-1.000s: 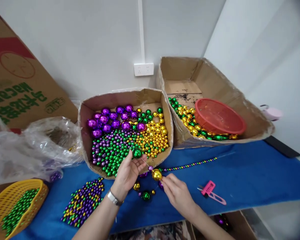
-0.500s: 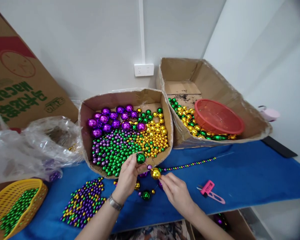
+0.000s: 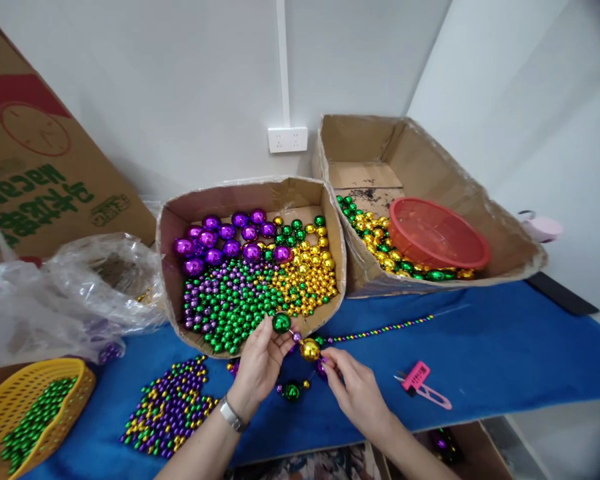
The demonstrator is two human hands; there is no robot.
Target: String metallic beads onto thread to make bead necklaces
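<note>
My left hand (image 3: pixel 263 363), with a metal band on its wrist, holds a large shiny green bead (image 3: pixel 281 323) at the thumb and fingertips. The green bead is on a thin string with a small purple bead (image 3: pixel 297 338) and a large gold bead (image 3: pixel 310 349). My right hand (image 3: pixel 357 390) pinches the string just right of the gold bead; its fingertips partly hide what they grip. More of the bead garland lies on the blue cloth below, including another large green bead (image 3: pixel 291 391).
A cardboard box (image 3: pixel 343 257) of purple, green and gold beads stands behind my hands. Another box (image 3: pixel 500 217) holds beads and a red basket (image 3: pixel 437 233). Loose small beads (image 3: pixel 167 410), a yellow basket (image 3: pixel 75 400) and a pink cutter (image 3: pixel 423 383) lie about. A thin beaded strand (image 3: pixel 380 329) stretches rightward.
Both hands have shifted slightly down, bringing the green and gold beads a little lower. My left hand has turned so that more of its palm and fingers shows.
</note>
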